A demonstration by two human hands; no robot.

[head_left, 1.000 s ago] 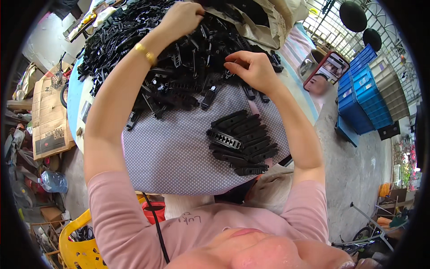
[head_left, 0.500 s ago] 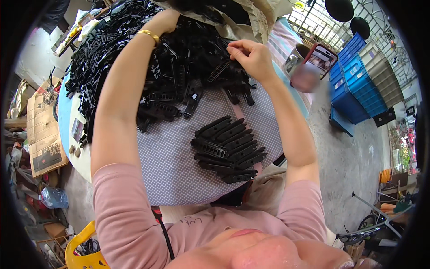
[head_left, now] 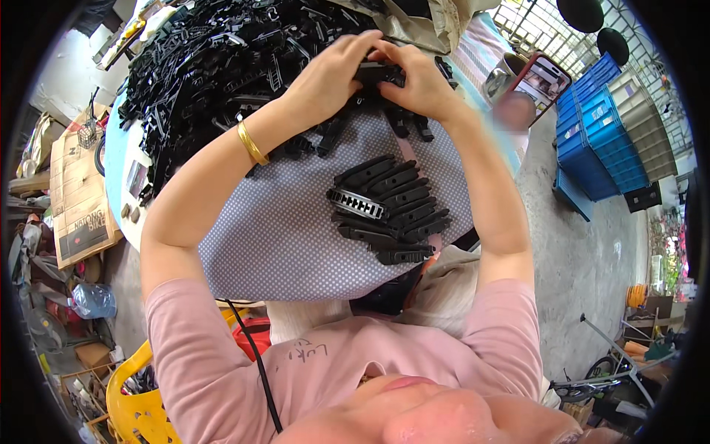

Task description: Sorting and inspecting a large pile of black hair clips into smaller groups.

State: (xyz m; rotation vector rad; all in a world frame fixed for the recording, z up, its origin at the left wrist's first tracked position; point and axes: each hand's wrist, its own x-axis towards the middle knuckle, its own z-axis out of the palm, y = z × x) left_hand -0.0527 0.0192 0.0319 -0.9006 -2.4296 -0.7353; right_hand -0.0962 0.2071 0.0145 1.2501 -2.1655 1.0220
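My left hand point(head_left: 329, 81) and my right hand point(head_left: 425, 85) meet at the front edge of a big heap of slim black plastic pieces point(head_left: 200, 78). Between them is a black plastic piece point(head_left: 376, 72), gripped by the fingers of both hands; much of it is hidden. Nearer to me, a small stack of long black plastic pieces point(head_left: 403, 198) lies side by side on the dotted tablecloth point(head_left: 274, 229). One ladder-like black piece point(head_left: 358, 203) rests across the stack's left side, its slots facing up.
A light brown sack point(head_left: 444, 22) lies beyond the heap. To the right, a phone point(head_left: 543, 80) stands near a metal cup point(head_left: 504, 72) at the table's edge. Blue crates point(head_left: 588, 152) are stacked on the floor. A yellow chair point(head_left: 137, 392) and cardboard point(head_left: 78, 196) are at the left.
My left hand has come from the heap rightward to my right hand, and both now grip a black piece. The whole view has shifted a little.
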